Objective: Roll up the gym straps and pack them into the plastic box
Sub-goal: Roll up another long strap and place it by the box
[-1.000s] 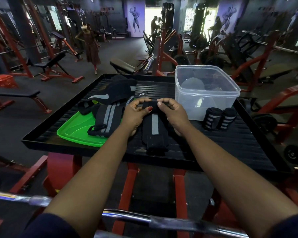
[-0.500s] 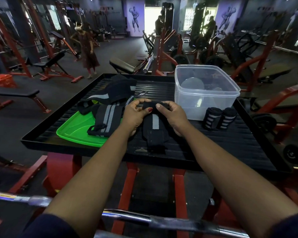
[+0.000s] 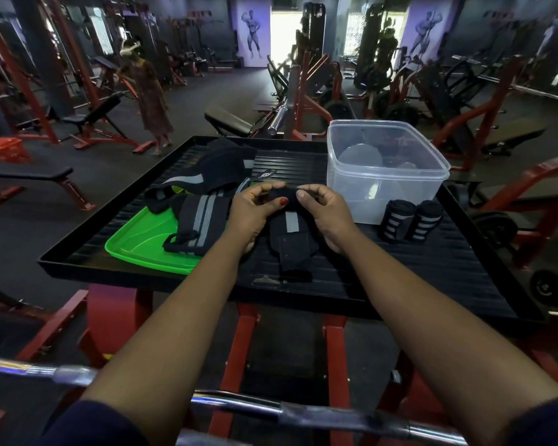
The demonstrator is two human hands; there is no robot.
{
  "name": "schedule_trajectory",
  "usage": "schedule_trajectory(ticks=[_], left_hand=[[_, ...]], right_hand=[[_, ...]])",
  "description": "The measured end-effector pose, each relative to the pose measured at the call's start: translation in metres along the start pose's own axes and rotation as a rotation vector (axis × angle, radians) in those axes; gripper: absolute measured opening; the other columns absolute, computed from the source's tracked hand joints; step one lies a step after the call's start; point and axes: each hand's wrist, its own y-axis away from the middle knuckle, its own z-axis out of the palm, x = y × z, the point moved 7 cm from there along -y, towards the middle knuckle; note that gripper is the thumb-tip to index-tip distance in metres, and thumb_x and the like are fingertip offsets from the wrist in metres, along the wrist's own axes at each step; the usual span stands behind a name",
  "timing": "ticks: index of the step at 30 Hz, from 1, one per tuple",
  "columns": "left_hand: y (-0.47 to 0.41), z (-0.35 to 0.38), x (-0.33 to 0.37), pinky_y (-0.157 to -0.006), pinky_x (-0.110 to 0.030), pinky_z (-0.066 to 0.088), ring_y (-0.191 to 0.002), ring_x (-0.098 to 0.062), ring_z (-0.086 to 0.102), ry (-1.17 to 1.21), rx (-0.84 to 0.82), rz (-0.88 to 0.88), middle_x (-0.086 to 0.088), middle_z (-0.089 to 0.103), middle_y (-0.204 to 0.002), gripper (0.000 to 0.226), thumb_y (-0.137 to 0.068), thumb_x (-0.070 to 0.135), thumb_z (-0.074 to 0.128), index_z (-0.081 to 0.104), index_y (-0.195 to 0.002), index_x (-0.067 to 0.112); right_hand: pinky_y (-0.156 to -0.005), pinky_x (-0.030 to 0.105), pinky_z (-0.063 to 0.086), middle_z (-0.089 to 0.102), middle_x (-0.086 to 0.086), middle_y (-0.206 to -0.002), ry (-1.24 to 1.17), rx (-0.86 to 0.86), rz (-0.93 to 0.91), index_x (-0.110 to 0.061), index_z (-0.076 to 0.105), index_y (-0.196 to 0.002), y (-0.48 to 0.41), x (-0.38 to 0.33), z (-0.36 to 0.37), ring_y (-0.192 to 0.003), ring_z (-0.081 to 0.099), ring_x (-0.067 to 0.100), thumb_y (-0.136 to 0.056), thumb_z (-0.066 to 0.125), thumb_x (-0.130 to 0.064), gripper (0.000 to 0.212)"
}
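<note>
The step in hand looks like the start of a roll. Both hands pinch the far end of a long black cloth strap with one grey stripe (image 3: 291, 222). The left hand (image 3: 250, 214) holds it with thumb and curled fingers, and the right hand (image 3: 327, 214) does the same on the other side, so their tips nearly meet.

To do it well, I think the first turn should be small and tight, with both edges lined up. If one side runs ahead, the roll will go crooked like a cone. Roll toward 6 o'clock, where the flat rest of the strap lies on the black ribbed table top (image 3: 448, 278), and press down a little so it does not spring loose.

The strap sits right between the hands. The see-through plastic box (image 3: 361, 191) stands near, at 2 o'clock from the hands, and I see no strap in it. Two rolled black straps with grey bands (image 3: 411, 220) stand at 3 o'clock, side by side, just in front of the box. More loose black and grey straps (image 3: 197, 220) lie at 9 o'clock, partly on a flat bright green plastic tray (image 3: 136, 243)
</note>
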Motion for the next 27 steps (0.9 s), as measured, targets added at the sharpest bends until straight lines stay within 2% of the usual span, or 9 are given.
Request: schedule_trajectory(ticks=[4,10,13,17,20,22,24,26,27], left_hand=[[-0.0004,0.0018,-0.0038,-0.089,-0.030,0.053,-0.090,-0.016,0.064,0.048,-0.009,-0.055,-0.012,0.069,-0.097,0.027,-0.086,0.004,0.066,0.067,-0.111,0.013],[0.0012,0.0000,0.0025,-0.090,-0.028,0.054,-0.095,-0.012,0.064,-0.019,0.000,0.011,-0.008,0.067,-0.108,0.033,-0.080,-0.010,0.066,0.066,-0.110,0.004],[0.0012,0.0020,-0.0003,-0.086,-0.028,0.055,-0.093,-0.007,0.065,0.013,-0.019,-0.014,-0.006,0.067,-0.108,0.031,-0.081,-0.006,0.066,0.065,-0.110,0.004],[0.0004,-0.0002,0.0001,-0.085,-0.026,0.054,-0.093,-0.010,0.065,0.024,-0.006,-0.005,-0.004,0.069,-0.102,0.024,-0.084,-0.005,0.065,0.067,-0.105,0.006],[0.0015,-0.0011,0.0022,-0.085,-0.022,0.053,-0.096,-0.010,0.065,-0.012,0.000,0.017,-0.002,0.069,-0.102,0.026,-0.080,-0.009,0.066,0.069,-0.100,0.008],[0.0015,-0.0001,0.0014,-0.090,-0.028,0.053,-0.105,-0.017,0.063,-0.027,-0.017,0.018,-0.005,0.069,-0.106,0.028,-0.078,-0.009,0.068,0.070,-0.098,0.011],[0.0018,0.0015,0.0015,-0.091,-0.030,0.053,-0.107,-0.018,0.063,-0.034,-0.036,0.009,-0.004,0.069,-0.107,0.030,-0.078,-0.008,0.069,0.070,-0.101,0.011],[0.0023,0.0040,0.0008,-0.085,-0.026,0.055,-0.101,-0.014,0.064,0.010,-0.050,-0.024,-0.002,0.068,-0.106,0.031,-0.081,-0.002,0.068,0.067,-0.109,0.012],[0.0028,0.0050,0.0000,-0.075,-0.023,0.056,-0.093,-0.011,0.066,0.045,-0.050,-0.057,-0.001,0.068,-0.104,0.030,-0.084,0.003,0.067,0.066,-0.113,0.013]], right_hand=[[-0.098,0.045,0.052,0.069,0.012,-0.109,-0.037,-0.010,-0.037,-0.026,0.066,-0.097,0.0006,-0.0051,-0.0004,-0.099,0.065,0.022,-0.088,0.068,-0.016,0.013],[-0.096,0.049,0.053,0.068,0.011,-0.113,-0.013,-0.026,0.029,-0.028,0.064,-0.100,0.0025,0.0009,0.0024,-0.104,0.066,0.028,-0.088,0.070,-0.024,0.015],[-0.092,0.051,0.054,0.066,0.015,-0.115,-0.025,-0.031,0.024,-0.029,0.063,-0.100,0.0019,0.0007,0.0017,-0.103,0.065,0.030,-0.087,0.070,-0.017,0.018],[-0.087,0.042,0.057,0.065,0.014,-0.114,-0.025,-0.067,0.013,-0.026,0.062,-0.102,0.0046,-0.0023,0.0040,-0.096,0.065,0.022,-0.087,0.070,-0.011,0.022],[-0.087,0.037,0.055,0.066,0.009,-0.108,-0.080,-0.071,0.037,-0.021,0.064,-0.100,0.0068,-0.0027,0.0049,-0.092,0.064,0.015,-0.089,0.069,-0.018,0.012],[-0.093,0.045,0.053,0.066,0.009,-0.103,-0.071,-0.034,0.032,-0.025,0.065,-0.093,0.0070,-0.0039,0.0030,-0.094,0.063,0.018,-0.088,0.071,-0.026,0.008],[-0.091,0.052,0.052,0.066,0.013,-0.102,-0.064,-0.030,0.028,-0.031,0.066,-0.088,0.0077,-0.0045,0.0034,-0.094,0.063,0.026,-0.077,0.075,-0.037,0.015],[-0.088,0.052,0.052,0.066,0.014,-0.103,-0.073,-0.020,0.014,-0.037,0.066,-0.083,0.0080,-0.0061,0.0025,-0.095,0.062,0.030,-0.070,0.074,-0.042,0.016],[-0.089,0.052,0.052,0.066,0.013,-0.104,-0.078,-0.012,-0.004,-0.037,0.066,-0.083,0.0079,-0.0081,0.0016,-0.097,0.062,0.030,-0.073,0.074,-0.038,0.013]])
